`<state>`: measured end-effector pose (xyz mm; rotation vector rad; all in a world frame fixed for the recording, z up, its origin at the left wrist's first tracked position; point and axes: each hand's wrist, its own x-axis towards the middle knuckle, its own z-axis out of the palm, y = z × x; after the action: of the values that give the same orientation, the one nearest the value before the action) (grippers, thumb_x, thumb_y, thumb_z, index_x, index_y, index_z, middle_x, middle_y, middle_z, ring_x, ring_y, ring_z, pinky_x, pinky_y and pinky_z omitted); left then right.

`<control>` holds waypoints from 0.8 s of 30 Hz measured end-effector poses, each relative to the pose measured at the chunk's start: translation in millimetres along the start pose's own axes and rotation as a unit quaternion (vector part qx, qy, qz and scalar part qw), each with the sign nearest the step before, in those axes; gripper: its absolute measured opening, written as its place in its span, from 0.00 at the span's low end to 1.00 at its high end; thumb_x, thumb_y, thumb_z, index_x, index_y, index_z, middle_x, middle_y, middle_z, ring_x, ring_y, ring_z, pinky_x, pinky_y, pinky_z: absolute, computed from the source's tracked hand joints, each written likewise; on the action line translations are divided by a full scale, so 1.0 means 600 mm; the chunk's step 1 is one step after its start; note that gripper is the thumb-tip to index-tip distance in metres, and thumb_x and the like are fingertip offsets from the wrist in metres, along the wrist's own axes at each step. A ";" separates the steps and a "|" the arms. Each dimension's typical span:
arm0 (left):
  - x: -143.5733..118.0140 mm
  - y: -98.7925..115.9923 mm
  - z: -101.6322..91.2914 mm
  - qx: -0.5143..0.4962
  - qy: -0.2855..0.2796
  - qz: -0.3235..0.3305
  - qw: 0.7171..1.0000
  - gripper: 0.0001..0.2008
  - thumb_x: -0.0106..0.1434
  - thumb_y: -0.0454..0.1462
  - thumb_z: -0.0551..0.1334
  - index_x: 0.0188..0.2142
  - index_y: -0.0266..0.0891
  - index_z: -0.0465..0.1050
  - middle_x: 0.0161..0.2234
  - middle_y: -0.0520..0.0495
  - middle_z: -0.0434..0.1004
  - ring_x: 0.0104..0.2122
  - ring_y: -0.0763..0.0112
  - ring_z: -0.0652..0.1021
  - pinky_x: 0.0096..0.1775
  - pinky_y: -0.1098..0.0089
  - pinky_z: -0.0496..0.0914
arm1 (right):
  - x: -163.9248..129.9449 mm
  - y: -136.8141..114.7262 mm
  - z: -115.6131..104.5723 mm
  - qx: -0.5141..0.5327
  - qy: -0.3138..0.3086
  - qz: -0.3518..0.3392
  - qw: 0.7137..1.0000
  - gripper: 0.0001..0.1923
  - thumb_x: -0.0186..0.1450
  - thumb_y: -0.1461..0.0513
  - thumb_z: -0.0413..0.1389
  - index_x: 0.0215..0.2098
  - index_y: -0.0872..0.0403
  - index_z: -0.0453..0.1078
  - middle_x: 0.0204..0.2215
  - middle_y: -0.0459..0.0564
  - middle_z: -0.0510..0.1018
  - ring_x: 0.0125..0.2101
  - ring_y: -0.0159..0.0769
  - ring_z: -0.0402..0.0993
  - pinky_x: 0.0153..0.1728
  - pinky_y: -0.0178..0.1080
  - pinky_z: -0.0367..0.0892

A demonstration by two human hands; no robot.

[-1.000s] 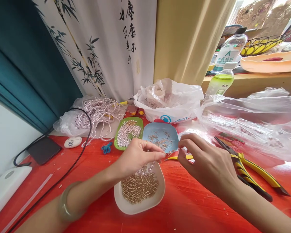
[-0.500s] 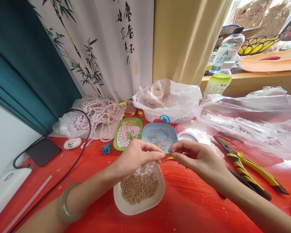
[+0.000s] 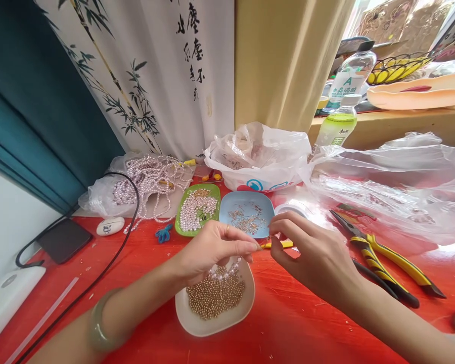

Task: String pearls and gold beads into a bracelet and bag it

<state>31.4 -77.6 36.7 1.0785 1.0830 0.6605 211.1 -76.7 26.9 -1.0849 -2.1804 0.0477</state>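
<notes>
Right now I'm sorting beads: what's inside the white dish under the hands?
The white dish holds a heap of small gold beads, with a few pearl beads at its far edge. The left hand covers that far rim, so anything beneath it is hidden.

A short strand of pearl beads (image 3: 223, 272) hangs in a curve just below centre frame, drooping from pinched fingertips over the white dish (image 3: 246, 303). That dish sits on the red table at lower centre, squarish with rounded corners, half filled with small gold beads (image 3: 214, 297).
</notes>
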 end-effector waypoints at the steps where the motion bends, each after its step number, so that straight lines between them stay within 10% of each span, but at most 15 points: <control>1: 0.000 0.000 0.000 -0.002 -0.002 -0.001 1.000 0.09 0.46 0.39 0.67 0.25 0.35 0.76 0.17 0.53 0.70 0.12 0.86 0.54 0.16 0.74 0.43 | 0.003 -0.003 -0.004 0.048 -0.016 0.022 0.998 0.06 0.55 0.69 0.47 0.24 0.54 0.63 0.24 0.48 0.72 0.21 0.31 0.66 0.19 0.33 0.59; 9: -0.001 -0.001 0.000 -0.039 -0.017 -0.005 0.999 0.09 0.46 0.39 0.67 0.26 0.35 0.76 0.17 0.52 0.70 0.12 0.86 0.53 0.16 0.74 0.41 | 0.015 -0.011 -0.019 0.474 -0.111 0.277 0.829 0.02 0.53 0.65 0.52 0.23 0.54 0.63 0.21 0.43 0.67 0.19 0.26 0.60 0.19 0.31 0.60; 16: 0.000 -0.006 0.002 -0.046 -0.031 -0.001 0.998 0.08 0.46 0.39 0.66 0.24 0.36 0.76 0.17 0.53 0.70 0.11 0.87 0.53 0.16 0.74 0.41 | 0.011 -0.012 -0.007 0.538 -0.068 0.312 0.780 0.03 0.53 0.65 0.53 0.22 0.54 0.63 0.20 0.42 0.68 0.15 0.23 0.56 0.18 0.31 0.58; 20: -0.001 -0.009 0.004 -0.051 -0.043 0.004 0.998 0.08 0.46 0.39 0.67 0.24 0.36 0.77 0.16 0.53 0.70 0.12 0.86 0.53 0.16 0.75 0.41 | 0.010 -0.018 -0.008 0.498 -0.060 0.294 0.814 0.03 0.53 0.65 0.52 0.23 0.53 0.61 0.18 0.42 0.67 0.15 0.24 0.57 0.16 0.30 0.57; 24: -0.003 -0.008 0.004 -0.050 -0.041 0.001 0.998 0.08 0.45 0.39 0.67 0.25 0.37 0.77 0.17 0.52 0.71 0.12 0.85 0.54 0.16 0.74 0.41 | 0.002 -0.012 -0.007 0.254 -0.014 0.133 0.958 0.05 0.55 0.68 0.48 0.25 0.52 0.62 0.21 0.45 0.70 0.20 0.29 0.65 0.20 0.32 0.61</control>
<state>32.9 -81.8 33.3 1.0122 0.9677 0.6601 208.0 -81.8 32.8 -1.0612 -1.8761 0.7079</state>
